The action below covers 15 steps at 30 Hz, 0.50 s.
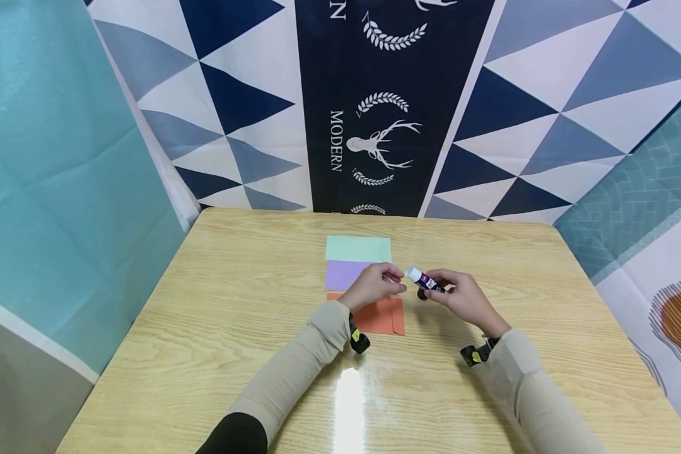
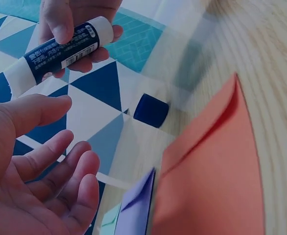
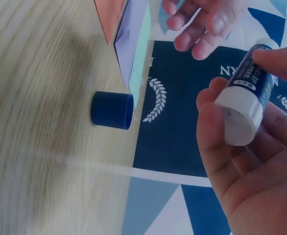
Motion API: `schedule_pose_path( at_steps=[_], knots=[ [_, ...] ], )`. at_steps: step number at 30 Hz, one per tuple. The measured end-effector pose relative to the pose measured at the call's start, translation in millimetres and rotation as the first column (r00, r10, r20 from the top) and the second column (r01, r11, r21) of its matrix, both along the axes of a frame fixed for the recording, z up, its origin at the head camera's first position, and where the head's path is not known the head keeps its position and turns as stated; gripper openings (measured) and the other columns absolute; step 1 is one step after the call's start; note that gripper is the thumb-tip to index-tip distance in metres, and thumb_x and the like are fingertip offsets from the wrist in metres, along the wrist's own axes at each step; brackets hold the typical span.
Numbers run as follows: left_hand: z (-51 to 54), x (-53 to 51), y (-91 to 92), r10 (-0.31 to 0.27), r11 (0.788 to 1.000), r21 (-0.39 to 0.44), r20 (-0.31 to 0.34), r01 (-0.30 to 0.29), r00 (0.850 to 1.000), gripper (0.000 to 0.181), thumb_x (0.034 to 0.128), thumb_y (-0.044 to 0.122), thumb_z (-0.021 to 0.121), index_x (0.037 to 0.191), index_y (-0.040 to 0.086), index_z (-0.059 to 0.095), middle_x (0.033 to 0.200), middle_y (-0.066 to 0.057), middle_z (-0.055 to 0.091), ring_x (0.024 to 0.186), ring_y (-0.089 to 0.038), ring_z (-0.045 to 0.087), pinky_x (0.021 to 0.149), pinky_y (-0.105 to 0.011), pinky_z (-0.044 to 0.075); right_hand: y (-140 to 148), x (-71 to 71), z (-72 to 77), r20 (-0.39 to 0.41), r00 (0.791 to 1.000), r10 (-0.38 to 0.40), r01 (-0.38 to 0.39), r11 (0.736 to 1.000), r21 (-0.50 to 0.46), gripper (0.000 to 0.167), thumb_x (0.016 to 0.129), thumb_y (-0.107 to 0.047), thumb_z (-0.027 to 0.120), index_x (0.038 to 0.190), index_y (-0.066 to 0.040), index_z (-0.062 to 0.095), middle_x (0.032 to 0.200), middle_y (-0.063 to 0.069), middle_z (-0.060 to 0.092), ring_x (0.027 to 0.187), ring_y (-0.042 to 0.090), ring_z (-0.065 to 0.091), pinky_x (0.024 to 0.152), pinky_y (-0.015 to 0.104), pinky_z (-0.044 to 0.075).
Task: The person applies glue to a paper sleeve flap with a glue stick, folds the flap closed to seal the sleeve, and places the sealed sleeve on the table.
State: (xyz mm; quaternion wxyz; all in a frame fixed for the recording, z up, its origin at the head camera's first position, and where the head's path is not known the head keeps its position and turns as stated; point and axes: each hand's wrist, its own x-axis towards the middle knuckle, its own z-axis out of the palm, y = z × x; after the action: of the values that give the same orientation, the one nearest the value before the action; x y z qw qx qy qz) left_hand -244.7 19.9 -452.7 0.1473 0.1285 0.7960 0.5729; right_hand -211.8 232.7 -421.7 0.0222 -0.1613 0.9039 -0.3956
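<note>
My right hand [image 1: 458, 296] grips a glue stick [image 1: 425, 279] with a dark label and white ends, held tilted above the table. Close by on the left, my left hand [image 1: 376, 285] hovers over the envelopes with its fingers loosely bent and nothing in them, as the left wrist view shows. A dark blue cap [image 3: 111, 110] stands on the table below the glue stick. Three envelopes lie in a column: light green [image 1: 357, 248], purple [image 1: 343, 274] and orange [image 1: 381, 317]. The left hand and forearm cover parts of the purple and orange ones.
The wooden table [image 1: 232, 284] reaches back to a patterned cloth [image 1: 250, 107] with triangles and a dark middle band. Teal cloth [image 1: 62, 157] hangs at the left. Each wrist wears a strapped camera, such as the left one [image 1: 359, 341].
</note>
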Motion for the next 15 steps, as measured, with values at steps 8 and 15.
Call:
schedule_pose_path(
  at_steps=[8, 15],
  knots=[
    [7.4, -4.0, 14.7, -0.006, 0.999, -0.043, 0.025, 0.007, 1.0, 0.032, 0.0836, 0.015, 0.076, 0.112, 0.006, 0.066, 0.109, -0.009, 0.067, 0.08, -0.012, 0.063, 0.072, -0.029, 0.057, 8.5, 4.7, -0.5, -0.003, 0.999, -0.036, 0.036, 0.999, -0.024, 0.028, 0.088, -0.008, 0.067, 0.114, 0.0, 0.067, 0.105, 0.017, 0.071, 0.077, 0.007, 0.054, 0.061, 0.023, 0.048],
    [3.8, -9.7, 28.7, 0.002, 0.996, -0.086, 0.014, -0.001, 1.0, 0.036, 0.0823, 0.017, 0.077, 0.116, 0.008, 0.067, 0.115, -0.008, 0.067, 0.096, -0.015, 0.064, 0.072, -0.019, 0.05, 16.0, 6.5, -3.8, 0.006, 0.999, -0.041, 0.041, 0.998, -0.042, 0.029, 0.089, -0.008, 0.063, 0.116, 0.002, 0.065, 0.106, 0.021, 0.069, 0.074, 0.007, 0.055, 0.058, 0.024, 0.05]
  ],
)
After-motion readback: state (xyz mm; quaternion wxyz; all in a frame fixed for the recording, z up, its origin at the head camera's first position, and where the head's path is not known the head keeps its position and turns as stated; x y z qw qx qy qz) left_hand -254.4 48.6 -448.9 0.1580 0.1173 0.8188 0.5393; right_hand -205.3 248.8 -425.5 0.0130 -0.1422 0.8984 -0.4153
